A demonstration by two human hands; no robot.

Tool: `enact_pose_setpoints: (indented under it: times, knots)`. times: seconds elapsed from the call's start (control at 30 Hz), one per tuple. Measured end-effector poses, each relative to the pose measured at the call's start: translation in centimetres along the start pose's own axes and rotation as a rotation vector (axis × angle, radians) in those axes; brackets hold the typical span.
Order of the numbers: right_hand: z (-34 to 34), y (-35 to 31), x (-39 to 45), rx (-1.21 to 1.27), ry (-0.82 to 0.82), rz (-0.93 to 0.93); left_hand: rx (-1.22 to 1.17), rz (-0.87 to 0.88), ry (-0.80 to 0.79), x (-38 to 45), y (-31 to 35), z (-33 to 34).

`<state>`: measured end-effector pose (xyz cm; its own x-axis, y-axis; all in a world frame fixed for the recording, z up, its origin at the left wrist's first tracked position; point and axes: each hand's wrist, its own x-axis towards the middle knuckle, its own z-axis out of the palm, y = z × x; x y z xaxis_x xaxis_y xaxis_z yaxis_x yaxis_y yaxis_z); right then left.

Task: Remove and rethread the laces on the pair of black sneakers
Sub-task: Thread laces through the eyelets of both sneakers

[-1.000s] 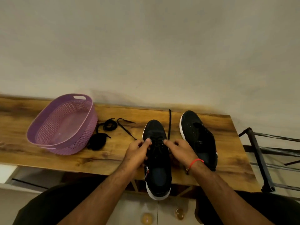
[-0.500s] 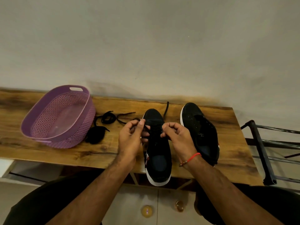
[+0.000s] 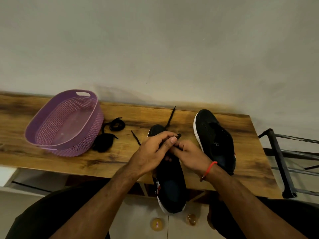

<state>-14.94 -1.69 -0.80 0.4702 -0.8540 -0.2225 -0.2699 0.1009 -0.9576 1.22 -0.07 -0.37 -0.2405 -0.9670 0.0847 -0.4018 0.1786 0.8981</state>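
- While the near sneaker point(image 3: 170, 183) is lying lengthwise on the wooden table point(image 3: 189, 118), its heel is hanging over the front edge toward the person.
- Both hands are meeting over its lacing area and hiding the eyelets.
- The left hand point(image 3: 151, 152) is pinching a black lace point(image 3: 170, 120) between thumb and curled fingers, with a short end sticking out past the thumb.
- The right hand point(image 3: 189, 154), a red thread bracelet point(image 3: 208, 170) on its wrist, is curling its fingers against the same lace just below the left thumb.
- That lace is trailing away past the toe toward the wall, and another stretch is lying on the table left of the toe.
- The second sneaker point(image 3: 214, 140) is sitting just to the right, unlaced, toe toward the wall.
- A loose lace point(image 3: 110, 133) is lying bunched between the near sneaker and the purple basket point(image 3: 82, 147), touching the basket's side.
- A dark metal rack point(image 3: 283, 163) is standing past the table's right end.
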Motion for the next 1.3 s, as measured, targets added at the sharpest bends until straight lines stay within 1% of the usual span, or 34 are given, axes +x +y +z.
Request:
enact_pose_setpoints:
  times: [0.07, 0.13, 0.2, 0.3, 0.37, 0.43, 0.47, 0.5, 0.57, 0.6, 0.63, 0.67, 0.7, 0.73, 0.77, 0.8, 0.83, 0.87, 0.93, 1.0, 1.07, 1.1, 1.17, 1.23, 1.3]
  knots:
    - [0.0, -0.1, 0.1, 0.099, 0.077, 0.044, 0.07, 0.019, 0.001, 0.0, -0.1, -0.4]
    - [0.0, -0.1, 0.3, 0.141, 0.115, 0.074, 0.125, 0.018, -0.035, 0.1, -0.3, -0.9]
    - [-0.1, -0.5, 0.5, 0.131, 0.113, 0.109, 0.161, -0.001, -0.083, 0.1, -0.5, -1.5]
    - [-0.8, -1.5, 0.8, 0.127, 0.156, 0.147, 0.276, -0.017, -0.055, 0.4, -0.6, -2.7]
    - [-1.6, -1.9, 1.0, 0.191, 0.251, 0.166, 0.258, -0.063, -0.019, 0.7, -0.4, -3.6]
    - [-2.0, -1.9, 1.1, 0.278, 0.339, 0.172, 0.175, -0.156, 0.006, 0.9, -0.1, -4.4]
    - [-2.1, -1.9, 1.1, 0.305, 0.371, 0.173, 0.121, -0.232, -0.023, 0.8, 0.2, -5.1]
    - [-2.1, -1.8, 1.2, 0.311, 0.398, 0.178, 0.085, -0.333, -0.097, 0.6, 0.6, -5.8]
    - [-2.2, -1.5, 1.0, 0.3, 0.433, 0.211, 0.077, -0.541, -0.345, 0.0, 1.3, -7.3]
    - [-2.2, -1.4, 0.9, 0.304, 0.435, 0.232, 0.091, -0.61, -0.453, -0.3, 1.4, -7.8]
    - [-2.3, -1.5, 0.7, 0.314, 0.428, 0.25, 0.125, -0.638, -0.508, -0.5, 1.1, -7.9]
    - [-2.4, -1.5, 0.5, 0.32, 0.416, 0.266, 0.2, -0.604, -0.507, -0.6, 0.5, -7.8]
    - [-2.4, -1.6, 0.4, 0.322, 0.403, 0.275, 0.289, -0.52, -0.443, -0.4, -0.2, -7.4]
    - [-2.4, -1.7, 0.2, 0.318, 0.392, 0.28, 0.33, -0.431, -0.351, 0.0, -0.8, -6.8]
    - [-2.3, -1.8, 0.1, 0.31, 0.381, 0.282, 0.316, -0.359, -0.258, 0.3, -1.1, -6.1]
    - [-2.2, -1.9, 0.1, 0.301, 0.372, 0.282, 0.246, -0.309, -0.19, 0.6, -1.0, -5.5]
    - [-2.1, -2.1, 0.0, 0.293, 0.362, 0.281, 0.173, -0.28, -0.16, 0.8, -0.8, -4.8]
    - [-2.0, -2.2, -0.1, 0.283, 0.352, 0.278, 0.13, -0.25, -0.163, 1.0, -0.7, -4.1]
    - [-2.0, -2.4, -0.3, 0.236, 0.327, 0.265, 0.127, -0.191, -0.194, 1.1, -1.0, -2.6]
    - [-2.1, -2.5, -0.4, 0.188, 0.302, 0.243, 0.111, -0.173, -0.157, 0.9, -1.5, -1.5]
    - [-2.2, -2.6, -0.5, 0.164, 0.274, 0.224, 0.021, -0.222, -0.068, 0.9, -1.8, -1.1]
    - [-2.3, -2.6, -0.5, 0.151, 0.261, 0.218, -0.026, -0.237, -0.05, 0.9, -1.8, -1.0]
    - [-2.4, -2.4, -0.5, 0.129, 0.242, 0.203, -0.041, -0.23, -0.054, 0.8, -1.6, -0.8]
    - [-2.4, -2.2, -0.3, 0.11, 0.237, 0.188, 0.004, -0.207, -0.048, 0.8, -1.5, -0.7]
    - [-2.4, -2.1, -0.2, 0.091, 0.241, 0.171, -0.02, -0.226, -0.061, 0.8, -1.4, -0.9]
